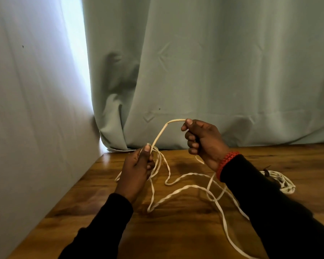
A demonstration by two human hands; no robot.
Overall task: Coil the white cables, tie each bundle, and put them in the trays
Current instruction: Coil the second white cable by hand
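A long white cable (183,188) lies in loose twisted loops on the wooden table (176,236). My left hand (138,169) is raised above the table and grips several strands of it, thumb up. My right hand (202,141), higher and to the right, grips the same cable; a short span arches between the two hands. A second white cable bundle (284,182) lies on the table at the right, partly hidden behind my right sleeve. No tray is in view.
A pale green curtain (213,71) hangs along the table's far edge. A white wall (26,109) closes the left side. An orange-red bracelet (226,161) sits on my right wrist.
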